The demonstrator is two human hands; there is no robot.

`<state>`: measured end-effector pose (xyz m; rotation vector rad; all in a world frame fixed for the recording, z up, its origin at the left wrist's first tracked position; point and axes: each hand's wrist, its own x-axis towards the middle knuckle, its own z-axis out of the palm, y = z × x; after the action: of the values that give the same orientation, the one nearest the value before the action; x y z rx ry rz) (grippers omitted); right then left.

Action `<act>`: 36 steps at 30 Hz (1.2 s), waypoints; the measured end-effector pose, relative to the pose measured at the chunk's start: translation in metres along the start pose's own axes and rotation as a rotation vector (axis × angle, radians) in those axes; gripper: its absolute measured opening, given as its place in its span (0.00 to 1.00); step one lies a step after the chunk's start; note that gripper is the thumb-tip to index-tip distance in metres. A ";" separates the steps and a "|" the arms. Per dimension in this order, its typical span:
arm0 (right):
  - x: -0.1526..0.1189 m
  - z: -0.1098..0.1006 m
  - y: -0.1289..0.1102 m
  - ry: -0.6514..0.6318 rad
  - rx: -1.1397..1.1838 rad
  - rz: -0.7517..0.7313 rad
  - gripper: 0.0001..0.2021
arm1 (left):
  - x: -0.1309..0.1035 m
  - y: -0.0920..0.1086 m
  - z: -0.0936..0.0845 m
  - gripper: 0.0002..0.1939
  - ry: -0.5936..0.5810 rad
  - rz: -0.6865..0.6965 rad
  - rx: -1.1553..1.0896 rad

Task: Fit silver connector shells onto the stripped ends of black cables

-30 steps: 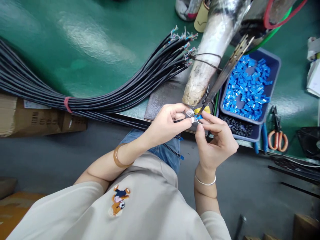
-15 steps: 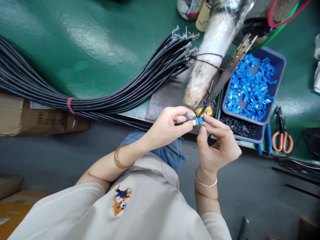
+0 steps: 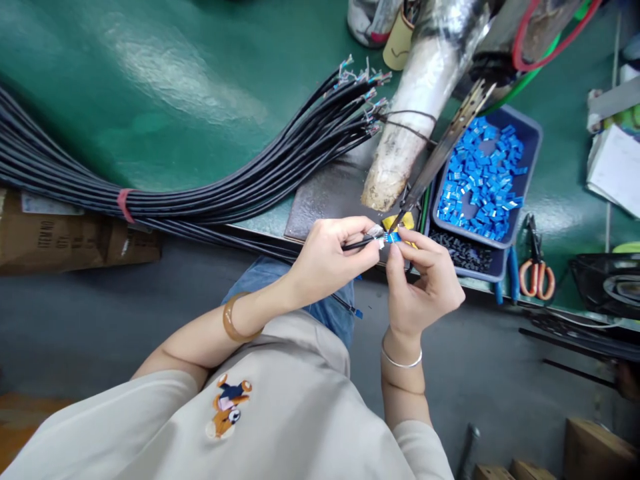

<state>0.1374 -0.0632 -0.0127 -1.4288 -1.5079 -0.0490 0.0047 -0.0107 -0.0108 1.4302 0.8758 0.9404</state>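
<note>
My left hand (image 3: 333,257) is closed around a black cable (image 3: 356,245), near its stripped end with short thin wires. Those wires meet a small blue connector (image 3: 392,237), which my right hand (image 3: 425,280) pinches between thumb and fingertips. Right above this joint is the tip of a soldering iron (image 3: 431,167), mounted at a slant and held by neither hand. A yellow sponge-like piece (image 3: 406,221) lies just behind my fingertips. Exactly where the wires touch the connector is too small to make out.
A bundle of black cables (image 3: 225,193) runs across the green table (image 3: 210,40). At right are a tray of blue connectors (image 3: 531,157), a tray of small black parts (image 3: 463,252) and orange-handled scissors (image 3: 537,277). A wrapped tube (image 3: 407,127) slants down behind my hands.
My right thumb has come up to the blue connector, closing the pinch. The connector now sits closer against the wire ends. The whole view has shifted slightly to the right.
</note>
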 end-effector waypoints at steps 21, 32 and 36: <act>0.003 -0.004 -0.001 -0.089 -0.017 -0.036 0.06 | 0.003 -0.001 -0.003 0.05 -0.049 -0.019 0.042; 0.006 -0.014 -0.003 -0.034 0.061 0.126 0.06 | 0.007 0.009 -0.014 0.09 -0.342 -0.290 -0.275; 0.004 -0.025 -0.010 -0.075 0.075 0.119 0.07 | 0.004 0.005 -0.014 0.09 -0.422 -0.285 -0.282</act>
<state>0.1462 -0.0789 0.0083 -1.4706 -1.4672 0.1339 -0.0062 -0.0021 -0.0051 1.1635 0.5833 0.4967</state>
